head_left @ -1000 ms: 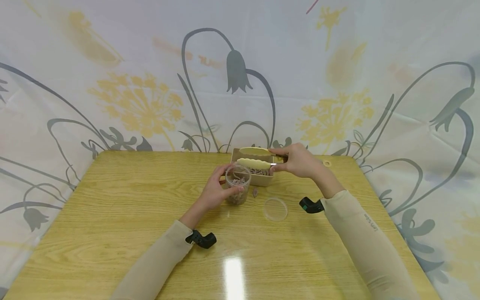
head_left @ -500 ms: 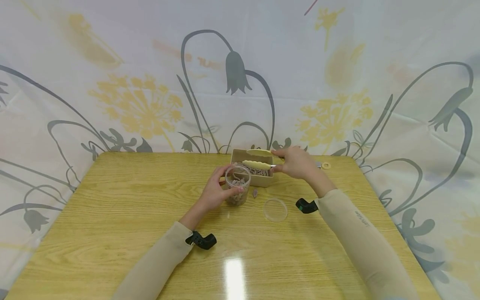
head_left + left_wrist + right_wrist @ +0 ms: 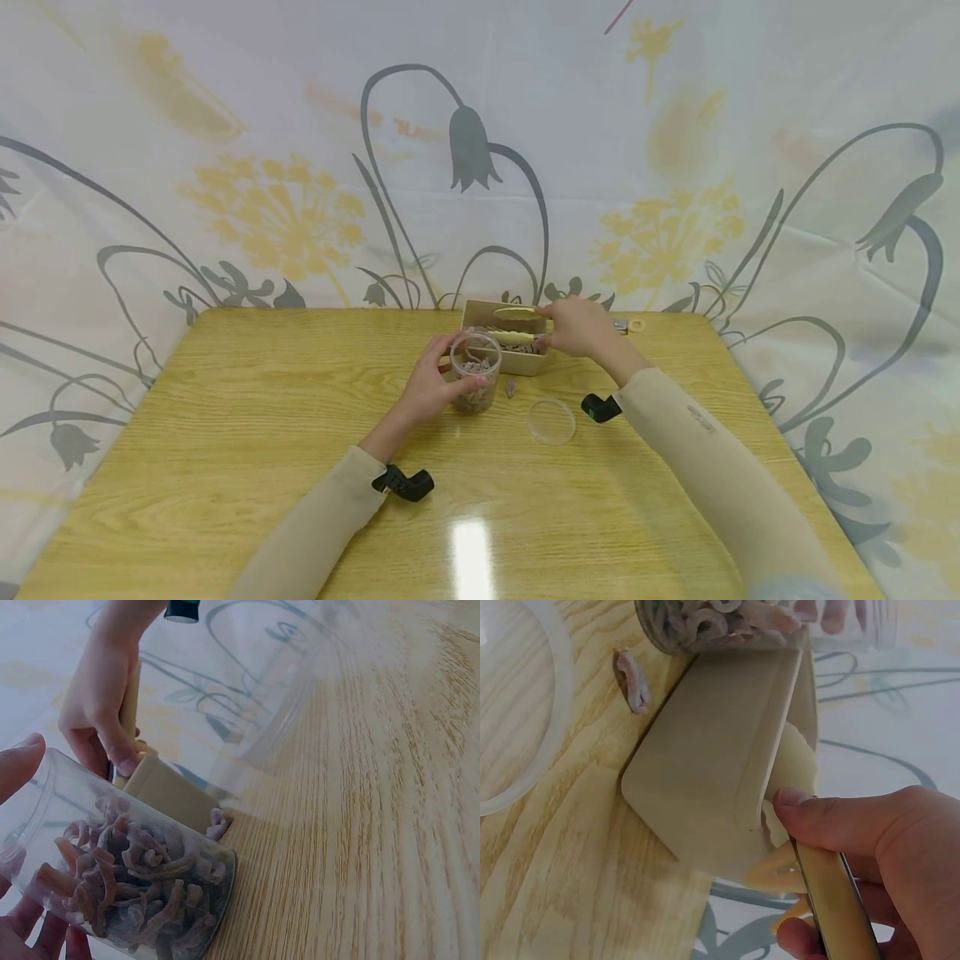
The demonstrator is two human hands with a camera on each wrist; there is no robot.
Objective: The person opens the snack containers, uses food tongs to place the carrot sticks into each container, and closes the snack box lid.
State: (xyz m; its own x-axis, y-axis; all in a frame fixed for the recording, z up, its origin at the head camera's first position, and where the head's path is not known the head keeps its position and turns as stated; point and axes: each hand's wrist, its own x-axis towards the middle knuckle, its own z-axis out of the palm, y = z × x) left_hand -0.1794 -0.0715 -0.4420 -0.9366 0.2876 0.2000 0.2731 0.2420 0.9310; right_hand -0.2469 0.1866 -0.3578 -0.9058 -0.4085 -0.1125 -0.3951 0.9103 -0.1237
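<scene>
My left hand (image 3: 435, 381) grips a clear plastic jar (image 3: 476, 392) that stands on the table. Brownish-purple dried strips (image 3: 150, 877) fill its lower part. In my right hand (image 3: 581, 331) is a pair of tongs (image 3: 832, 900) with pale yellow tips, thumb on one arm and fingers on the other. The tips are spread apart and reach down into a beige box (image 3: 705, 735) just behind the jar. More strips lie inside the box, as the head view shows. The right wrist view has one tong tip partly hidden behind the box wall.
A single strip (image 3: 510, 388) lies on the table by the box. The round clear lid (image 3: 551, 421) rests flat to the right of the jar. Behind the table (image 3: 300, 500) hangs a flower-patterned cloth (image 3: 300, 125).
My right hand has moved left and slightly down, lowering the tongs from above the box into it. My left hand and the jar have stayed in place.
</scene>
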